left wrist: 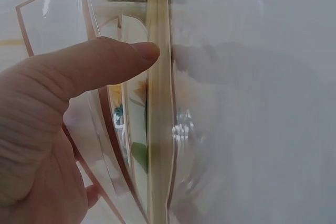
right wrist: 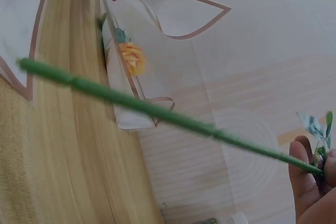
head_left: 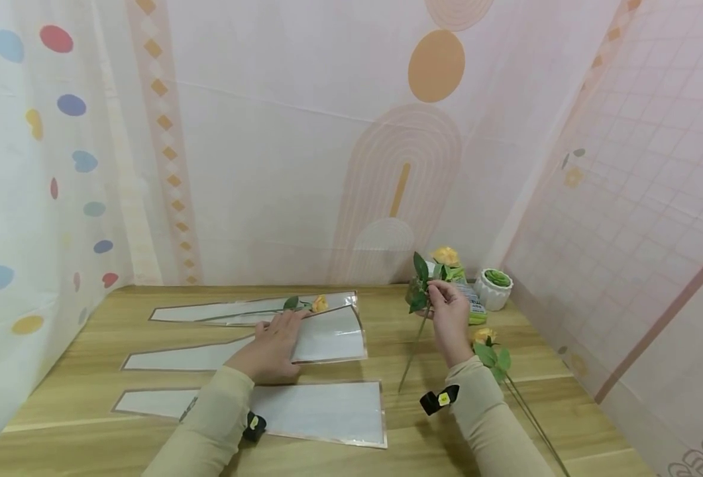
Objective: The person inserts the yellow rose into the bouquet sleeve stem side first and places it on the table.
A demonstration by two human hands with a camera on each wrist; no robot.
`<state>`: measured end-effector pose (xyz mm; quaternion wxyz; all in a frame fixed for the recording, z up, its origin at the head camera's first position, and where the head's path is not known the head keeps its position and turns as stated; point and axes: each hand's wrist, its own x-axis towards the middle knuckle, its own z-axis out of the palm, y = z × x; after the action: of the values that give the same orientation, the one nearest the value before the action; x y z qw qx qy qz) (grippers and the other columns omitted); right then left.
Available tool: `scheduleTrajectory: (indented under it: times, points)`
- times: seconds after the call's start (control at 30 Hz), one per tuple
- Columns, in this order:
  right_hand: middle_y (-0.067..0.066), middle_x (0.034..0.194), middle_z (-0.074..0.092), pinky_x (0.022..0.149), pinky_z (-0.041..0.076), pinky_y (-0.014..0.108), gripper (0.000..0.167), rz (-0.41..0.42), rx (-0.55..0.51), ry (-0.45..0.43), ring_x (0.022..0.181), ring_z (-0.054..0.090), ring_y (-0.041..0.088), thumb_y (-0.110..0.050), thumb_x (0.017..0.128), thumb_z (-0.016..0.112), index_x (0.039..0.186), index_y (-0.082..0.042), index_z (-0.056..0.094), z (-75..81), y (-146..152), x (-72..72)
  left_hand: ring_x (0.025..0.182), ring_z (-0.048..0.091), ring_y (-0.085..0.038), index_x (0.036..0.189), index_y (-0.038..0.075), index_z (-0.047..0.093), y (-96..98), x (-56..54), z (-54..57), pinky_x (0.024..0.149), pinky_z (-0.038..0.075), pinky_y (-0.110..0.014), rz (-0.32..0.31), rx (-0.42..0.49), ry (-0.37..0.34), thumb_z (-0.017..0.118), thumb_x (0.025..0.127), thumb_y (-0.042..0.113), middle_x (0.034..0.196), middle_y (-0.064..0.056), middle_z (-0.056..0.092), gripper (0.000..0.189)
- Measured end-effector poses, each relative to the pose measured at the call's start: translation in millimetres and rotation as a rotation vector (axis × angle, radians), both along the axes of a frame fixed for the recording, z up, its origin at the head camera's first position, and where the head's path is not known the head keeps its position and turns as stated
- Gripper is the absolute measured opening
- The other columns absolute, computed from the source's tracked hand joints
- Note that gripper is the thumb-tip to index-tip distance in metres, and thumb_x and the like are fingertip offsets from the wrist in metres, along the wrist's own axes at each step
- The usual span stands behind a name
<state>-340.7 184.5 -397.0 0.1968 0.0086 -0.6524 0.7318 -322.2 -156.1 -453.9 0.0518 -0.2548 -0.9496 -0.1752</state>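
My right hand (head_left: 451, 318) pinches the upper stem of a yellow artificial rose (head_left: 445, 257) with dark green leaves. Its bare green stem (right wrist: 157, 112) slants down toward the table, crossing the right wrist view. My left hand (head_left: 270, 348) lies over the middle flower sleeve (head_left: 330, 338), a clear tapered bag with a brown border, and grips its edge; the wide end is raised. In the left wrist view the thumb (left wrist: 115, 66) lies over that border, while most fingers are hidden. Behind it, another sleeve (head_left: 238, 310) has a yellow rose (head_left: 320, 303) lying on or in it; I cannot tell which.
Nearest me lies a further flower sleeve (head_left: 327, 414), partly under my left forearm. Another yellow rose (head_left: 497, 358) lies at the right, beside my right sleeve. A white potted succulent (head_left: 494, 295) and a green-and-white packet (head_left: 473, 305) stand by the back wall.
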Motion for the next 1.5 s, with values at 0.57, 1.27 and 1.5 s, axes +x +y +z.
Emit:
scheduleTrajectory:
  times: [0.57,1.27,1.5]
  points:
    - [0.009,0.128,0.047,0.066,0.058,0.026,0.036,-0.14,-0.132,0.186,0.081,0.067,0.014,0.004,0.101,0.056,0.135,-0.002,0.05,3.3,-6,0.5,0.139,0.036,-0.038,0.156,0.007,0.023,-1.3,0.7,1.7,0.099,0.031,-0.065,0.003,-0.019,-0.021,0.082,0.071,0.025,0.147,-0.019,0.038,0.105]
    - [0.011,0.122,0.053,0.066,0.059,0.029,0.033,-0.076,-0.121,0.216,0.081,0.069,0.014,0.005,0.1,0.057,0.132,0.0,0.05,0.6,-17,6.5,0.131,0.042,-0.032,0.154,0.011,0.03,-1.3,-1.4,0.8,0.093,0.032,-0.06,0.023,-0.024,-0.033,0.082,0.073,0.026,0.137,-0.013,0.044,0.097]
    - [0.009,0.116,0.055,0.065,0.058,0.025,0.026,-0.056,-0.097,0.239,0.079,0.069,0.011,0.006,0.1,0.056,0.125,0.007,0.054,-8.0,-21,4.3,0.137,0.039,-0.041,0.153,0.01,0.033,-5.4,-1.8,1.4,0.101,0.028,-0.069,0.023,-0.001,-0.109,0.084,0.078,0.043,0.143,-0.02,0.043,0.096]
